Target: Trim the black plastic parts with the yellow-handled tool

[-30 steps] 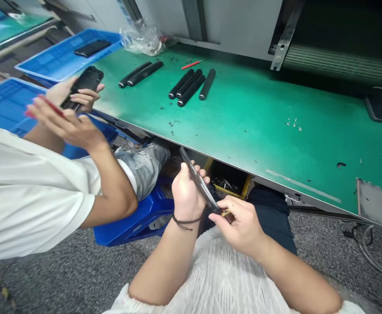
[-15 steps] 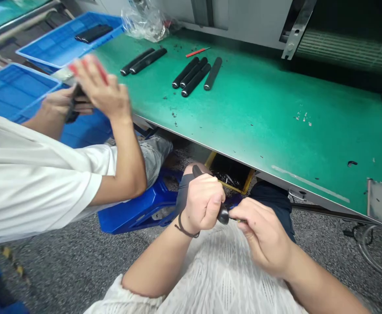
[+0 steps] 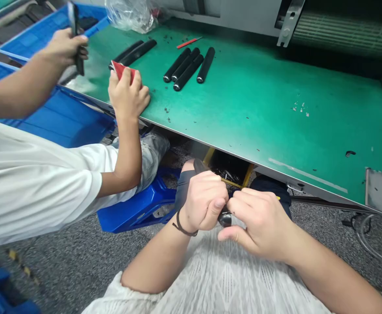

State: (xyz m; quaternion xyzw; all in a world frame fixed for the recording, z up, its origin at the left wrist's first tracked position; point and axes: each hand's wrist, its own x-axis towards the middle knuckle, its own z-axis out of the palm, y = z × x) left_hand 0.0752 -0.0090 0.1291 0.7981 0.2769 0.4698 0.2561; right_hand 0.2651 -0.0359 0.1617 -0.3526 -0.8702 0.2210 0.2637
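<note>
My left hand [image 3: 204,200] is shut around a black rod [image 3: 200,166], whose upper end shows above the fingers and whose lower end [image 3: 225,219] shows below them. My right hand [image 3: 259,222] is against that lower end, its fingers closed on a thin tool with a yellow tip [image 3: 278,198]; most of the tool is hidden. A dark strap [image 3: 182,189] runs along my left palm. On the green bench mat [image 3: 259,109] lie several black rods [image 3: 187,67], out of reach of both hands.
A co-worker's hand [image 3: 65,48] holds a dark flat part upright, and their other hand [image 3: 127,93] holds a red item at the bench edge. Blue crates [image 3: 56,117] stand at left. A red-handled tool [image 3: 189,42] and a plastic bag [image 3: 132,15] lie beyond.
The black rod has turned from a long tilted line to mostly hidden inside my closed hands. The co-worker's hands moved apart, one lifting the dark part, the other bringing the red item to the bench.
</note>
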